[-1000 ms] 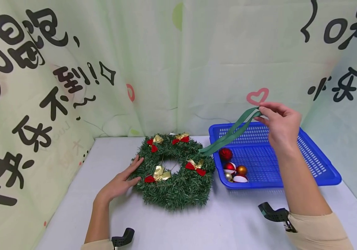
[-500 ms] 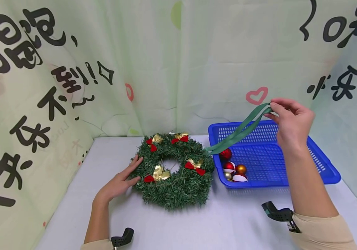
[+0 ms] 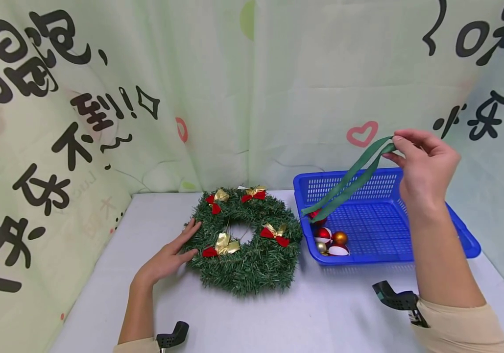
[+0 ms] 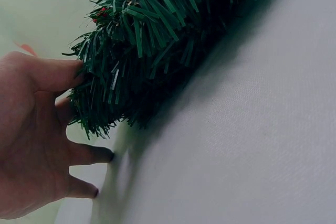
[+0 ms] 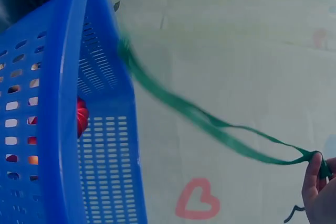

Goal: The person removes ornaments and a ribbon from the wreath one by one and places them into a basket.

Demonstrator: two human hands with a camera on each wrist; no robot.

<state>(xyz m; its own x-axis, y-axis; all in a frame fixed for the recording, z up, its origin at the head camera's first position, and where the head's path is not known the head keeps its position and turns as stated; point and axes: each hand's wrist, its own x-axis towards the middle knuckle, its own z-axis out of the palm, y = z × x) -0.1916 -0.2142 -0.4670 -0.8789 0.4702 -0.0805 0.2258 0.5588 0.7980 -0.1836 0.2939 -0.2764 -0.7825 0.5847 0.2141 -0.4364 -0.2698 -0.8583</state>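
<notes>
A round green wreath (image 3: 252, 277) with several red and gold bows lies flat on the table. My left hand (image 3: 163, 264) touches its left edge with spread fingers; in the left wrist view, two fingers stand clear of the tinsel needles (image 4: 136, 40). Over the basket, my right hand (image 3: 428, 171) pinches one end of a doubled green ribbon (image 3: 348, 192) between thumb and fingers. The ribbon slants down to the left, its loose ends near the basket's left rim and apart from the wreath. In the right wrist view, the far end of the ribbon (image 5: 163, 95) is blurred.
A blue plastic basket (image 3: 366, 259) stands right beside the wreath. Several baubles lie in its left part, among them an orange one (image 3: 340, 239) and a dark red one (image 3: 320, 221). A printed curtain (image 3: 216, 98) hangs behind and at the sides.
My right hand has moved right and slightly up, drawing the ribbon off the wreath's right side and over the basket. The left hand and the wreath have stayed put.
</notes>
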